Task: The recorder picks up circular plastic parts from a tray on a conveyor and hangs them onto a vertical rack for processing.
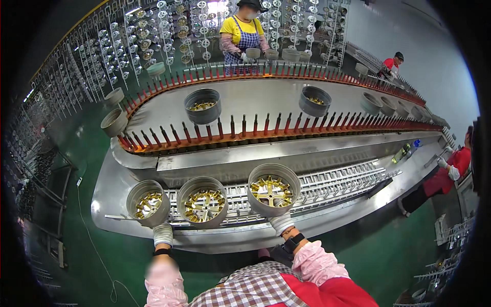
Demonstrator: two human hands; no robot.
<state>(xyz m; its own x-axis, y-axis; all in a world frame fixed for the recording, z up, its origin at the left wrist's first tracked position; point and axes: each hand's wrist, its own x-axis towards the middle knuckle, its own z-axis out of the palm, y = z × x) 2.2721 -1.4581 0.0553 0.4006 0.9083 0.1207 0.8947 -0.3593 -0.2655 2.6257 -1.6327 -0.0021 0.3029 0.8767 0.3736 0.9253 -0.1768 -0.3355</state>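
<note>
Three round grey tubs with gold-coloured metal parts in them stand in a row before me. My left hand, in a striped white glove, grips the near side of the left tub; its fingers are mostly hidden by the tub. Beside that stands the middle tub, untouched. My right hand, gloved too, holds the right tub low on its near side, with the fingertips out of sight. Inside the right tub lies a gold spoked piece ringed by smaller gold blocks.
Under the tubs runs a metal slatted rack on a steel bench. Beyond it, a looped conveyor with upright red pegs carries more grey tubs. Co-workers stand across the conveyor and at right. A cable lies on the floor.
</note>
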